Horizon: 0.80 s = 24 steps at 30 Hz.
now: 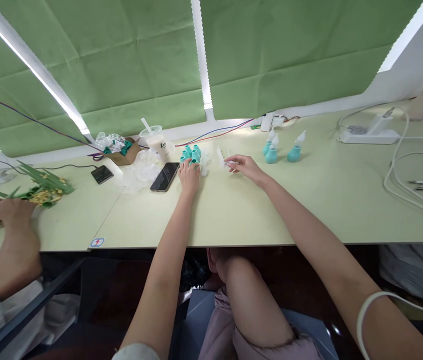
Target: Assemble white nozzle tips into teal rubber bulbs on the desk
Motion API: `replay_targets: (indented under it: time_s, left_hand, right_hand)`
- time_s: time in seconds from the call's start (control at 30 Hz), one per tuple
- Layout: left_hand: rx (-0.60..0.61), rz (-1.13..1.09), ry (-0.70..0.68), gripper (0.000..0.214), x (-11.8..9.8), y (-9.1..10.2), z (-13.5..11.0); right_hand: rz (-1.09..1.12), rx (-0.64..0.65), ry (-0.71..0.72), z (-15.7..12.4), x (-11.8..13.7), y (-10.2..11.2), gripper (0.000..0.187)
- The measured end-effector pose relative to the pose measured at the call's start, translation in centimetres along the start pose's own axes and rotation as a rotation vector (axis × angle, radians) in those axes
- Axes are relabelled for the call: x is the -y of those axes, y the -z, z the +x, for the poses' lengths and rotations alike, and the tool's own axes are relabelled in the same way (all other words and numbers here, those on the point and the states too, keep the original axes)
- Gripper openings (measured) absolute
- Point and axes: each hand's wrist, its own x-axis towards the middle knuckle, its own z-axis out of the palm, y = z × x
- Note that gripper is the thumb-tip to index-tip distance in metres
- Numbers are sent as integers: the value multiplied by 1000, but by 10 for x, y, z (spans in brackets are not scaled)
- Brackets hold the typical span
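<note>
— Bare forearms point(164, 260) lie nearest, reaching over the desk point(234, 215). Watching remotely, what do I log for the left hand point(189, 178)?

— Its fingers touch the near edge of a cluster of turquoise pieces point(187, 152). I cannot tell whether they clamp one piece or only rest there.

— And the right hand point(247, 168)?

— Fingers curled, fingertips close together, next to a clear piece point(220, 157). Gripped or merely touched: too small for me to tell. More clear pieces point(204, 160) lie between the hands, just beside the cluster.

— Progress?

— Three turquoise bulbs point(294, 154) stand to the right of the right hand, each topped by a translucent tip point(301, 138). I judge those finished. The cluster shows open tops without tips, so I judge it untreated. Exact count: unreadable; pieces overlap and fingers cover some.

— Neighbours?

— Phone point(165, 177) just beside the left hand. Co-worker's hands point(12, 211) well apart, far left.
</note>
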Motion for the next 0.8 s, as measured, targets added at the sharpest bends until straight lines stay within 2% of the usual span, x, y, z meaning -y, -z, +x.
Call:
replay_targets:
  time_s: [0.27, 0.37, 0.5, 0.67, 0.8]
  left_hand:
    - [-282, -216, -54, 12, -12, 14, 2]
    - [-294, -343, -93, 9, -20, 17, 2]
    - [-181, -458, -161, 4, -26, 16, 2]
    - [179, -554, -330, 11, -33, 10, -1]
    - [233, -670, -301, 21, -37, 2, -4]
  right_hand:
    - [-17, 8, 13, 0, -1, -1, 37]
    - [-17, 10, 12, 1, -2, -1, 37]
    - [-13, -14, 33, 3, -3, 0, 37]
    - [-12, -60, 57, 3, 0, 3, 37]
    - [-65, -29, 77, 1, 3, 8, 35]
